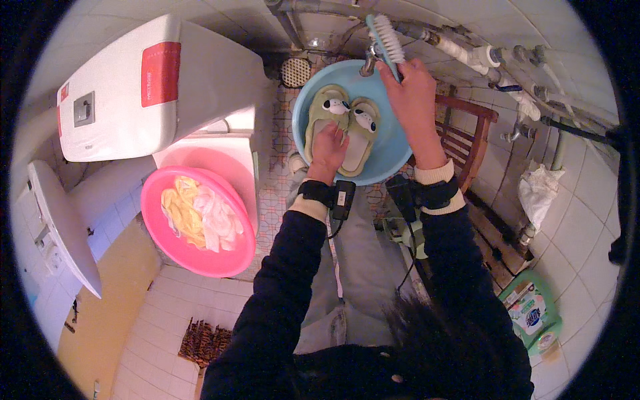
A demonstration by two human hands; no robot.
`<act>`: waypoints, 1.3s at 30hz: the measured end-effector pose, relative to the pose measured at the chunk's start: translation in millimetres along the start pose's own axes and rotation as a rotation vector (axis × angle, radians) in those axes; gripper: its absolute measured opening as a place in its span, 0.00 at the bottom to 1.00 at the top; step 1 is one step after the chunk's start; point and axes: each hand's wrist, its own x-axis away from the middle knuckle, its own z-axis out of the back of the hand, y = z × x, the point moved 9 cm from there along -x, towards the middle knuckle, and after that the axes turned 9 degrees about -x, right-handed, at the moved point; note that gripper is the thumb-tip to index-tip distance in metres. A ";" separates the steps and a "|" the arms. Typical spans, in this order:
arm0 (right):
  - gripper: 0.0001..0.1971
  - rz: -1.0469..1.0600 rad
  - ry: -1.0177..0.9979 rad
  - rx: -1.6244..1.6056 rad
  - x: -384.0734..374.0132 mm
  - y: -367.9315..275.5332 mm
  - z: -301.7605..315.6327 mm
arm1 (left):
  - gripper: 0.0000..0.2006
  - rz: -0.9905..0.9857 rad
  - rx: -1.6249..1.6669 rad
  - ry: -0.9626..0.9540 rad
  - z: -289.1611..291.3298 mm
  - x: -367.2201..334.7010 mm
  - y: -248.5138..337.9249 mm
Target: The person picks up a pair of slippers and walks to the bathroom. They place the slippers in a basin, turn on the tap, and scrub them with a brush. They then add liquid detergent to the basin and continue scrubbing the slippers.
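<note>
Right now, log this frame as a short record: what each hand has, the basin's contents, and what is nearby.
left hand: resting on the green frog-faced slippers
right hand: gripping a teal-handled scrub brush with white bristles, raised
slippers: side by side inside round blue plastic basin
nearby: pink plastic basin holding yellow and white cloths; wooden chair

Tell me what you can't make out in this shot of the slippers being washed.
- Head view: part of the slippers' insoles is covered by the left hand.
- The scrub brush handle is hidden inside the right hand.
- The tap is partly behind the brush and hand; whether water runs is unclear.
- Water level in the blue basin is not discernible.
- The pink basin's cloth items are too bunched to identify.
</note>
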 end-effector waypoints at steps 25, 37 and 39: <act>0.23 -0.770 0.042 -0.843 80.3 99.5 -64.9 | 0.04 -0.963 -1.835 0.126 -27.0 -35.3 48.9; 0.18 -0.193 0.011 -0.434 16.7 36.7 -24.1 | 0.09 -1.055 -1.939 0.179 -34.0 -27.3 47.0; 0.17 -0.229 0.015 -0.506 18.4 41.4 -25.5 | 0.10 -0.961 -1.878 0.204 -25.9 -33.9 47.1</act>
